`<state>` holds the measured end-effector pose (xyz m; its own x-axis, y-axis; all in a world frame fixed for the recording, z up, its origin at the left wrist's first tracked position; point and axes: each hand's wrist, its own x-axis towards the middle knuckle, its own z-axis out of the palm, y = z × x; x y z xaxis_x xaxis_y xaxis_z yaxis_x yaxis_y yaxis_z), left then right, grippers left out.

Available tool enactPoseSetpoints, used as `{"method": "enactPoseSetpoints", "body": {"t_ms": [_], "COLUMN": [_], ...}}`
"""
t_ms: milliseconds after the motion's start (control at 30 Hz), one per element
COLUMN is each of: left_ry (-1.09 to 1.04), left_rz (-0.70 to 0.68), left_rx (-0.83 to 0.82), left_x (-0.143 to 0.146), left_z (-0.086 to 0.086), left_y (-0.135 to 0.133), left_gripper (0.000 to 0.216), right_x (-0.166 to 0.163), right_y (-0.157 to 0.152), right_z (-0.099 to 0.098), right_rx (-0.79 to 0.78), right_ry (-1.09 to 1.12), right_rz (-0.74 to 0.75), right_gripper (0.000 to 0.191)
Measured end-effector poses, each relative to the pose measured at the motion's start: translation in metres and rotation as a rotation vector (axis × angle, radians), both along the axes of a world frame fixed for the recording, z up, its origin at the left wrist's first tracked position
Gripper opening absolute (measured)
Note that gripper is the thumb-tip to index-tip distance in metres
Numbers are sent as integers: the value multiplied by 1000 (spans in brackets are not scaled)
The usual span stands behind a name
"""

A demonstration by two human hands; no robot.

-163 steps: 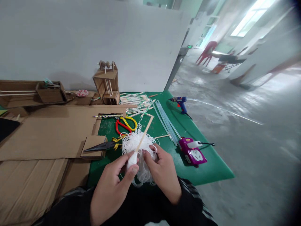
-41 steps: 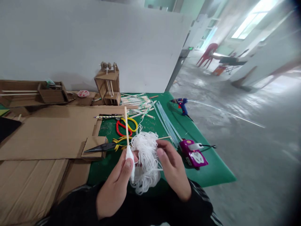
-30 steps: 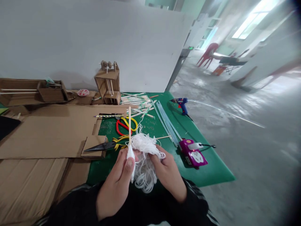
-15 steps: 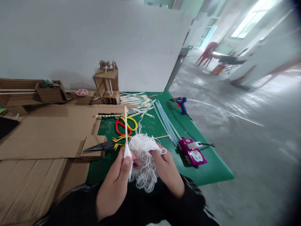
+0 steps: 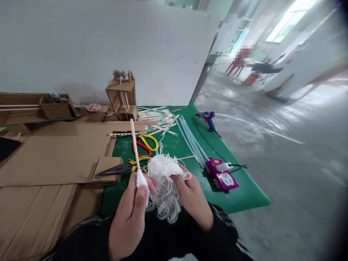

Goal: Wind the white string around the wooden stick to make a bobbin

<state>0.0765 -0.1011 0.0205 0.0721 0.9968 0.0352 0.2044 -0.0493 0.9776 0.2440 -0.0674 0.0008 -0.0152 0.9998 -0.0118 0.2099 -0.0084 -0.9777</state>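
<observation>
My left hand (image 5: 132, 214) is closed round the lower end of a thin wooden stick (image 5: 134, 143) that has white string wound into a small wad (image 5: 141, 178) just above my fingers. The stick points up and slightly left. My right hand (image 5: 194, 201) grips a loose tangle of white string (image 5: 164, 186) held between both hands, over the near edge of the green mat (image 5: 239, 195). The string runs from the tangle to the wad on the stick.
On the mat lie red and yellow scissors (image 5: 145, 143), black pliers with yellow handles (image 5: 119, 168), clear glue sticks (image 5: 191, 139), a blue glue gun (image 5: 208, 119) and a purple power strip (image 5: 221, 175). Cardboard sheets (image 5: 54, 156) cover the left; a small cardboard model (image 5: 122, 96) stands behind.
The stick has tilted from leaning right, through upright, to leaning slightly left, and my left hand shifted a little left. My right hand keeps working the string tangle.
</observation>
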Motion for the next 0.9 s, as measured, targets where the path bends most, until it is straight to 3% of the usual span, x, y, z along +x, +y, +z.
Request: {"method": "enactPoseSetpoints", "body": {"t_ms": [167,333,567,733,900], "left_ry": [194,390,427,407,402], "left_rz": [-72,-16,-29,-4,-43], "left_rx": [-74,-94,-116,-148,-134], "left_x": [2,5,4,5,6], "left_z": [-2,-1,-2,-5,-5], "left_y": [2,1,1,3,4], "left_gripper": [32,30,32,33,32], "right_x": [-1,-1,-2,-8,-8], "right_y": [1,0,-3,-3,4], "right_z": [1,2,1,-7,-15], "right_rx": [-1,8,-21,-81,-40], "right_ry": [-17,4,-134,-303,-307], "right_rz": [-23,-12,58,46,94], "right_gripper": [23,24,14,47,19]}}
